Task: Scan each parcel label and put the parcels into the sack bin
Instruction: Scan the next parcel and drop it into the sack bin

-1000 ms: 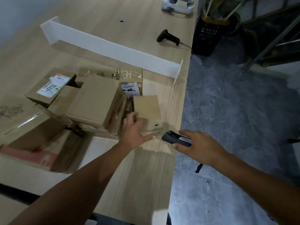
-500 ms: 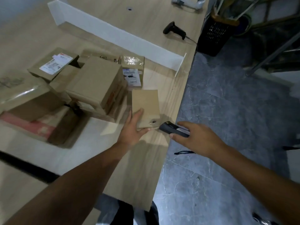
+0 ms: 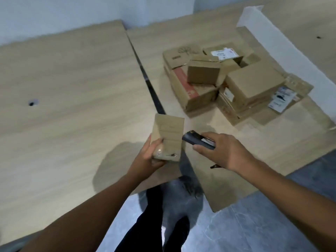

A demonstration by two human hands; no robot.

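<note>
**Operator:** What does the head view record for my left side?

**Inspector:** Your left hand is grasping the small parcel at its near end. Your thumb lies on the upward face by the left edge. The other fingers curl round the near end from below. The far end of the carton projects away from you, outside the grip. You hold the parcel over the front part of the table, close to the dark seam between the two tabletops. Its shadow falls on the wood to the left of your wrist.

**Operator:** And the right?

**Inspector:** Your right hand is clenched round the scanner, a dark handheld unit. Your fingers wrap its rear half. Its front end sticks out to the left, pointing at the parcel's right edge and just beside it. Whether the two touch, I cannot tell. A short dark strap shows beneath the hand.

**Operator:** The remaining stock?

**Inspector:** The stack of parcels sits on the table beyond your right hand, well apart from both hands. One white label faces up at the far side, and another is on the carton at the right. A white divider runs along the table behind the stack. Below the table edge are your dark trousers and the grey floor.
</note>
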